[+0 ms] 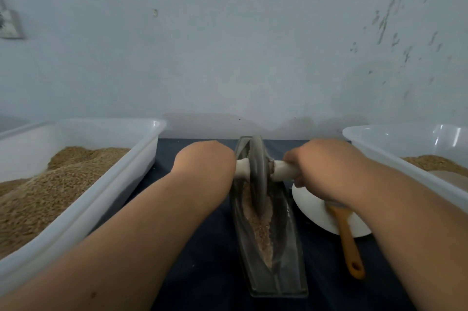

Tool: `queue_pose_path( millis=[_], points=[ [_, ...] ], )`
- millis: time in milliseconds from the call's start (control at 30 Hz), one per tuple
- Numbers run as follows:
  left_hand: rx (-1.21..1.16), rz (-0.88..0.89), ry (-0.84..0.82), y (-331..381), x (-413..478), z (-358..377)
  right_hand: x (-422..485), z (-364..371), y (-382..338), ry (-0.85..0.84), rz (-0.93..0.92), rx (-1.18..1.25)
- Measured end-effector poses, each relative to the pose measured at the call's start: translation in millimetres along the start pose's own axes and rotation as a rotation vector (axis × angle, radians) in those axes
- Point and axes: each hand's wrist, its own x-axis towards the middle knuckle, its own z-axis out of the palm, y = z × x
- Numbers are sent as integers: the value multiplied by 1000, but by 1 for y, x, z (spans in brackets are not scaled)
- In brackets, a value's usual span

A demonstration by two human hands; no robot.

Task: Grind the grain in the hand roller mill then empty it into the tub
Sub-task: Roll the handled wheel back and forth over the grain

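Observation:
A grey boat-shaped mill trough (291, 260) lies lengthwise on the dark cloth, with crushed grain (258, 224) along its groove. A grey roller wheel (257, 173) stands in the trough near its far end, on a pale wooden axle (283, 170). My left hand (205, 161) grips the axle's left end, its fingers hidden behind the wrist. My right hand (319, 166) grips the axle's right end. A translucent tub (106, 199) full of whole grain (50, 184) stands on the left. A second tub (395, 158) on the right holds a smaller heap of grain (435, 161).
A white plate (311, 209) lies right of the trough, partly under my right forearm, with an orange-handled brush (349, 242) resting on it. A pale blue wall stands close behind the table. A dark cloth (202, 260) covers the table.

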Motion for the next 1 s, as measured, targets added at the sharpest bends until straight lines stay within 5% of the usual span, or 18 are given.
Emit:
queue_pose_path(
  millis=[267, 500, 700, 1000],
  points=[
    [-12, 23, -11, 8, -2, -4, -5, -12, -4, -119, 13, 18],
    [-330, -97, 240, -4, 19, 36, 30, 50, -1, 169, 143, 109],
    [-229, -42, 294, 2, 17, 33, 25, 32, 3, 0, 161, 174],
    [-15, 1, 129, 1, -6, -5, -13, -17, -8, -67, -5, -152]
  ],
)
